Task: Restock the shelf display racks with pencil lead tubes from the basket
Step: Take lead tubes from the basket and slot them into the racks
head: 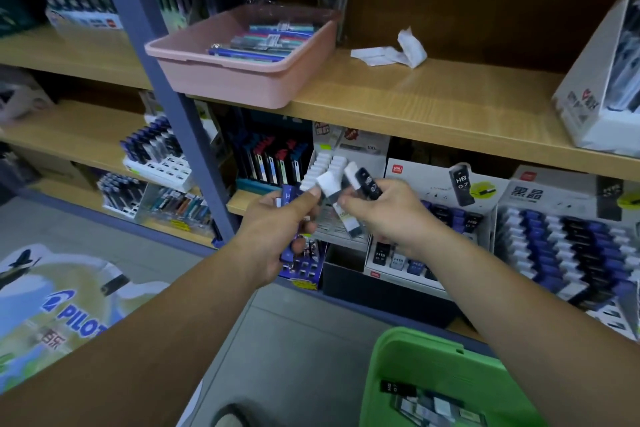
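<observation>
Several tubes (346,199): fanned out between both hands, in the air just before the front edge of the lower shelf (242,201). White-capped, black and blue ones are mixed together, and all are blurred.
Left grip (277,229): fingers curled round a bunch of tubes, with blue ends showing above and below the fist. It probably serves as the store while the other hand picks.
Right grip (388,215): thumb and fingers pinch a couple of tubes, a black one sticking up. This looks like sorting by kind before racking.
White rack (325,166): right behind the hands, its lower slots bare, so it is the likeliest target.
HB rack (446,184): just right of the white rack, partly filled.
Blue rack (561,243): toward the shelf's right end, nearly full.
Basket (433,354): green, under the right forearm, with loose tubes (426,402) lying in it. It sits close for short reaches.
Upper shelf (415,94): a pink tray (242,80) of pens overhangs its front edge, and crumpled paper (398,52) lies behind.
Progress: mid-restock, judging by the stock left in the basket.
</observation>
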`<state>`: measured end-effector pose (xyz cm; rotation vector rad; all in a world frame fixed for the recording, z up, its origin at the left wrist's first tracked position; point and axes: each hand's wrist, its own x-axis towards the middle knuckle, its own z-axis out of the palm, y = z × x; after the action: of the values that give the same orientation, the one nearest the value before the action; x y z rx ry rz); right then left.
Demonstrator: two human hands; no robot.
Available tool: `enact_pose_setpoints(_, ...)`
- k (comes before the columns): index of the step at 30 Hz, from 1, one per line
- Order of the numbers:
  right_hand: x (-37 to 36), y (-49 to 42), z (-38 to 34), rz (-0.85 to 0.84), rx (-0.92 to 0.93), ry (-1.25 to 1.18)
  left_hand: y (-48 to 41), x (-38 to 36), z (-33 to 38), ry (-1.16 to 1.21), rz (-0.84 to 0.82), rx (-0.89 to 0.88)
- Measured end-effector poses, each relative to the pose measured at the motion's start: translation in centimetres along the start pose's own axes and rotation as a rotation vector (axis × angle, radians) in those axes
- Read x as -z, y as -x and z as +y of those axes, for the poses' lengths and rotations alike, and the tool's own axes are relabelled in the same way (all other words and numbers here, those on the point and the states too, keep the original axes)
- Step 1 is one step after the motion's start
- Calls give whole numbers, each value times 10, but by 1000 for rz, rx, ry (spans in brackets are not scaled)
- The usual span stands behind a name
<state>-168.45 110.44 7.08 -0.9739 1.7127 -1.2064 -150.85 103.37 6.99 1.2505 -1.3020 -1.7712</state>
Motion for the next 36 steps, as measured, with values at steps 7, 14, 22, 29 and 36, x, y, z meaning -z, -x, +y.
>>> enact_pose_setpoints(7, -9, -4, 5, 0, -123, -299, 0, -16, -11, -68, -64, 52)
enact_pose_setpoints(14, 1, -11, -5, 109, 0, -161, -3, -13, -17, -246, -112, 32)
enact_pose_setpoints(22, 5, -47, -5, 352, 175, 125, -22, -1, -27, -226, 21, 137)
enact_pose_setpoints(29, -24, -77, 7, 319, 179, 267, -24, 13, -24, -79, -121, 220)
enact_pose_setpoints(36, -23, -80, 4, 321, 157, 270, -14, 24, -14, -19, -154, 160)
